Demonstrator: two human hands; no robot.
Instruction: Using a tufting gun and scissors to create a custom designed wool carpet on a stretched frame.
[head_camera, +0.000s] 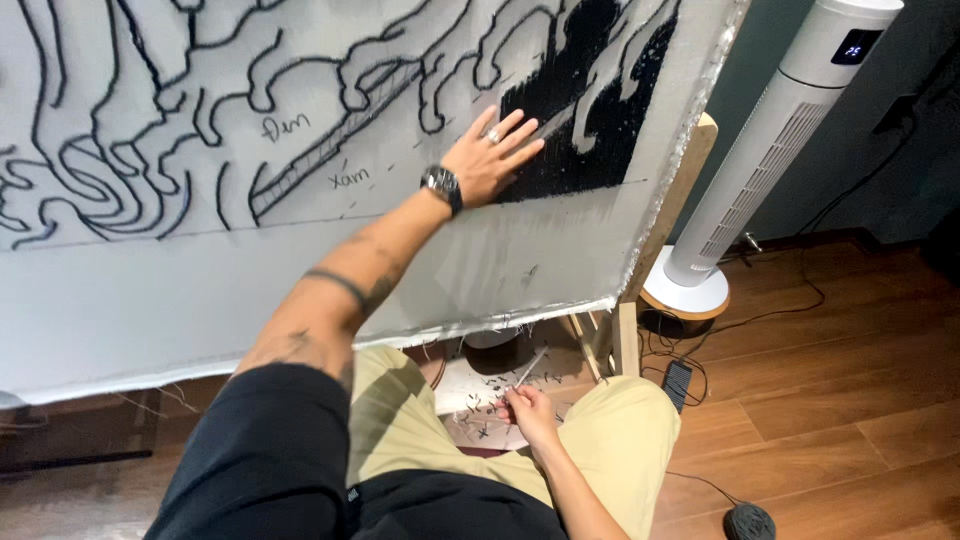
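- Hands apart: our left hand (487, 155) lies flat, fingers spread, on the black tufted patch (590, 110) of the stretched canvas (300, 270).
- Below the canvas, our right hand (528, 410) pinches a thin tool (527, 371).

Left hand (490, 155) flat, fingers spread; right hand (527, 411) in pinching grip.

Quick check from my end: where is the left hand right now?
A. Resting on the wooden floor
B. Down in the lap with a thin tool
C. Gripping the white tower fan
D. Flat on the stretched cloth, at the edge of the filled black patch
D: the left hand lies spread on the stretched cloth by the black tufted patch; the right hand is the one down by the lap.
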